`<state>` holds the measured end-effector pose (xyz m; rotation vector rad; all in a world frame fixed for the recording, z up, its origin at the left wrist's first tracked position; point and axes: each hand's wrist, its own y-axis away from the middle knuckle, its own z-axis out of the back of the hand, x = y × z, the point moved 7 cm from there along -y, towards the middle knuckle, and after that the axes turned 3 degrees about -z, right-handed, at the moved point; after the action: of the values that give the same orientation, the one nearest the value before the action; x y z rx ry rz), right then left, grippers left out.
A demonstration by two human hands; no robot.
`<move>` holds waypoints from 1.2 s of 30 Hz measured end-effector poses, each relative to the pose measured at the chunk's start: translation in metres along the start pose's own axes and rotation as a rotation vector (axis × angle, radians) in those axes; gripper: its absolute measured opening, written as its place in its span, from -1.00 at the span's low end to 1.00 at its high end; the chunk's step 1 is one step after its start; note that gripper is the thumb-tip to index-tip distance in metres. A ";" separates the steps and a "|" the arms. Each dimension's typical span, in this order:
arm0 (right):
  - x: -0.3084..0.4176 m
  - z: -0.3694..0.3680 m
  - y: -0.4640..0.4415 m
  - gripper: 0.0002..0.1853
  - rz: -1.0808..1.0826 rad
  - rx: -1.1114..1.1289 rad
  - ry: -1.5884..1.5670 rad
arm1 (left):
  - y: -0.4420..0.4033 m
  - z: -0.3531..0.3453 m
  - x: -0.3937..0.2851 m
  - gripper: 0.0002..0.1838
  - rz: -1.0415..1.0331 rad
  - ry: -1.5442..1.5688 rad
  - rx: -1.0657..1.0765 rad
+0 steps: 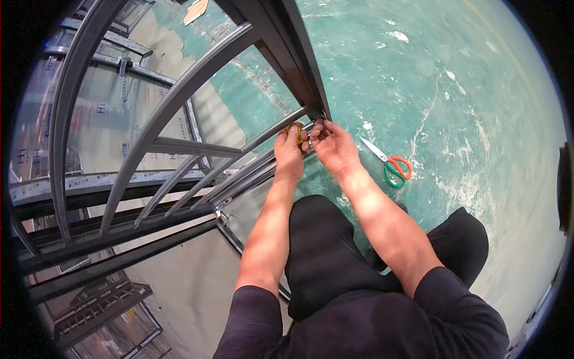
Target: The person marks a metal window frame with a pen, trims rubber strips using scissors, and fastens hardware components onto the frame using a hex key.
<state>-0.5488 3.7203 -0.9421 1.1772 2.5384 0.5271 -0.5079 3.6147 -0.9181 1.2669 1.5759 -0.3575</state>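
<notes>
My left hand point(289, 154) is closed round a small yellow object point(293, 133), mostly covered by the fingers, so its kind does not show. Beside it, my right hand point(335, 146) has its fingers curled together at the corner of the dark metal frame point(291, 51); whatever they pinch is too small to make out. Both hands are close together at the lower end of the frame, near a grey bar point(269, 133). On the floor to the right of my right hand lies a pair of scissors point(397, 170) with one orange and one green handle loop, blades pointing up and left.
Curved grey bars point(156, 113) of the frame rise on the left. Behind them stand film-wrapped panels point(98, 113) and metal profiles. The green floor point(382, 72) is worn, with white patches. A brown scrap point(195, 11) lies at the top. My bent knees are below the hands.
</notes>
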 end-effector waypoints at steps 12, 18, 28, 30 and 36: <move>0.003 -0.007 0.005 -0.84 0.013 -0.092 -0.071 | 0.003 -0.004 -0.001 -0.80 -0.044 0.014 -0.101; 0.002 -0.001 0.004 -0.83 0.035 -0.078 -0.031 | 0.002 0.000 0.002 -0.77 -0.117 -0.125 -0.083; 0.002 -0.004 0.007 -0.85 0.045 -0.038 0.024 | 0.000 0.002 -0.002 -0.79 -0.053 -0.226 -0.090; 0.004 -0.007 0.008 -0.85 0.049 -0.029 0.018 | 0.002 0.000 0.003 -0.82 0.040 0.050 -0.027; 0.002 -0.009 0.005 -0.86 0.018 -0.096 -0.091 | -0.003 0.068 0.004 -0.83 -0.320 -0.057 -0.416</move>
<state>-0.5504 3.7231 -0.9316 1.1642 2.4008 0.5792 -0.4742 3.5654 -0.9510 0.6836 1.6982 -0.2446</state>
